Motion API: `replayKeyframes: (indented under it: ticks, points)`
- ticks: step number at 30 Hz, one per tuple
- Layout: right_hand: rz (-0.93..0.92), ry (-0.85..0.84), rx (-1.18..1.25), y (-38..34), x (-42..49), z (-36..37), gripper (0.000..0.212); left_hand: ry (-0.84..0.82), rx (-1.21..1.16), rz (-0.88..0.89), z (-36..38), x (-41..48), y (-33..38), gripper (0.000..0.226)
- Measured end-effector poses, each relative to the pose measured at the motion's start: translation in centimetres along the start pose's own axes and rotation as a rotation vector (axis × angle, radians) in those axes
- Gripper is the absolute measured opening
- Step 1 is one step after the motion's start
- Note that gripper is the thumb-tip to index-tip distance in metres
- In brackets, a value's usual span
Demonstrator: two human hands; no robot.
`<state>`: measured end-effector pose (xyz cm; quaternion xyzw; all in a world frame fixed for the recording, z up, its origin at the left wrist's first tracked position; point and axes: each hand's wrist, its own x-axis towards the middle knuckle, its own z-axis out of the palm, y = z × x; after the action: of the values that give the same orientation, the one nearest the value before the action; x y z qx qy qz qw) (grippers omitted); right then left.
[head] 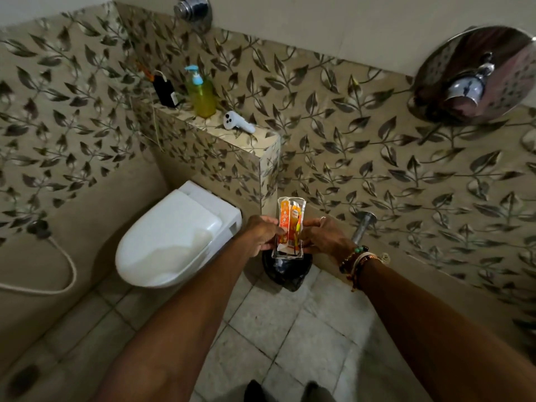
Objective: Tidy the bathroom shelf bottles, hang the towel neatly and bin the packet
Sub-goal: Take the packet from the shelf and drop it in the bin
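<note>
Above the black-lined floor bin [287, 269] beside the white toilet [174, 239]: one clear plastic packet with orange card insert [290, 227], pinched at its sides by my left hand [261, 232] and right hand [323, 235], not yet dropped. On the tiled ledge [261, 140]: yellow pump bottle [201, 92], black bottle [164, 89]. I see no towel; binning pending.

Open floor [290, 338] before the black bin [287, 271]; toilet [171, 239] left, tap [362, 227] right.

The packet [290, 224] was orange and white, the bin bag [285, 271] black, the wall tiles [377, 158] beige with dark leaves.
</note>
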<state>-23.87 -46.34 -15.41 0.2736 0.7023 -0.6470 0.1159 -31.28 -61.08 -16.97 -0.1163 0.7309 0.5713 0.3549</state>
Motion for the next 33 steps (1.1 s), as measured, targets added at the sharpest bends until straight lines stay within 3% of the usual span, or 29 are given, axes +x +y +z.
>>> replayKeyframes:
  ticks: [21, 27, 33]
  points:
    - [0.134, -0.043, 0.124, 3.4, 14.9, -1.9, 0.024, 0.031, 0.014, -0.162, 3.0, 13.8, 1.4, 0.036]
    - [0.167, 0.023, 0.164, 5.2, 17.9, -1.7, 0.018, -0.01, 0.047, -0.183, 3.6, 17.9, 0.4, 0.04]
    - [0.224, 0.109, 0.243, 8.8, 21.3, -0.5, 0.03, -0.053, 0.139, -0.195, 4.3, 23.6, -2.5, 0.042]
